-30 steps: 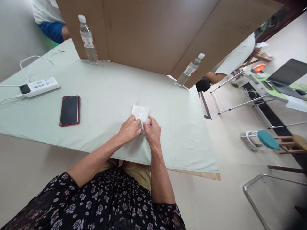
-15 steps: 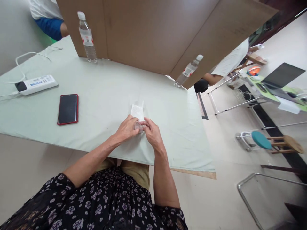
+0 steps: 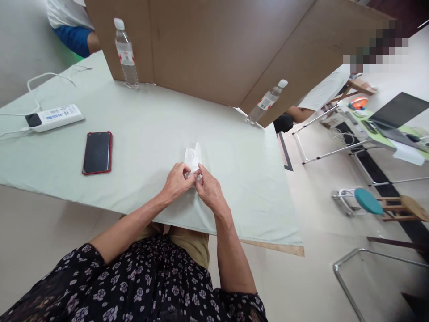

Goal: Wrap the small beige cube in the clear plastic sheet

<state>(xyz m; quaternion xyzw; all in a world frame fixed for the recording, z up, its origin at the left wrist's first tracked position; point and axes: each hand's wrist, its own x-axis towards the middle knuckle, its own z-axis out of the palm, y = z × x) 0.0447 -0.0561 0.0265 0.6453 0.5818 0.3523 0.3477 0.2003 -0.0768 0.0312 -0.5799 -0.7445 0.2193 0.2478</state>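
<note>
Close to the table's near edge, both my hands meet at a small clear plastic packet [image 3: 191, 156] with something white inside. My left hand [image 3: 177, 182] has its fingers curled and pinches the packet's near end from the left. From the right, my right hand [image 3: 208, 185] grips the same end between thumb and fingers, its fingertips touching the left ones. The packet's far end sticks out beyond my fingers, crinkled and pointing away from me. My fingers hide the near end, and I cannot make out the contents.
A phone [image 3: 97, 153] in a red case and a white power strip [image 3: 55, 118] lie to the left. Water bottles [image 3: 126, 56] stand against a cardboard screen [image 3: 208, 49] at the back. Beyond the table are a laptop [image 3: 402, 114], a stool [image 3: 368, 201] and other people.
My hands have drawn closer together, their fingertips now meeting on the packet. Its far end has folded and looks narrower. The view has shifted slightly.
</note>
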